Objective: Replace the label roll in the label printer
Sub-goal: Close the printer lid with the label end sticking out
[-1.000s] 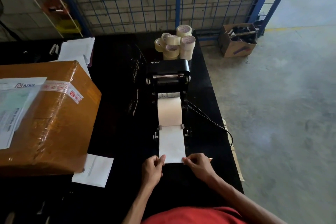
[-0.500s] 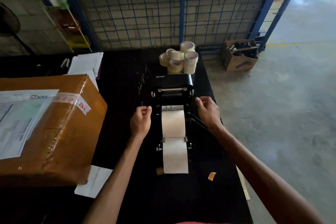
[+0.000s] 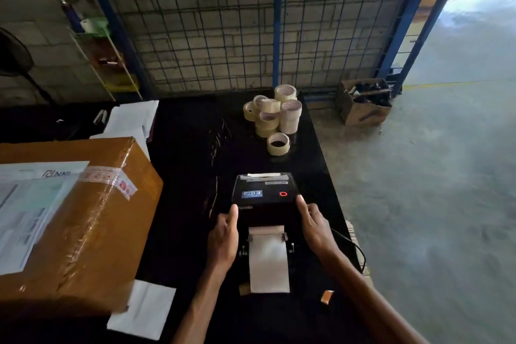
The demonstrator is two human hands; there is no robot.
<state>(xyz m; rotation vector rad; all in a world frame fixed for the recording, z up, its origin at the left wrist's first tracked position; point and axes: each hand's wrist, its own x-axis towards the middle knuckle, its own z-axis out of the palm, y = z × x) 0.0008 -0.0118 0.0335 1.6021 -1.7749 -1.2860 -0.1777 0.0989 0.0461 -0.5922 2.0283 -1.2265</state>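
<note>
Head view: both hands, left [image 3: 223, 240] and right [image 3: 317, 227], press open-palmed against the closed label printer [image 3: 265, 195]; its brand lettering is blurred.

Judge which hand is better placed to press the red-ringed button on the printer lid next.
Right. The right hand rests on the lid's right edge, its fingertips just below the button. The left hand is at the printer lid's left edge, farther away.

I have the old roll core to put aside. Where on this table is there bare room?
Bare black table lies between the cardboard box and the label printer, running back to the papers. A smaller patch sits between the printer and the tape rolls. The near edge is crowded: label strip, both hands, scraps.
</note>
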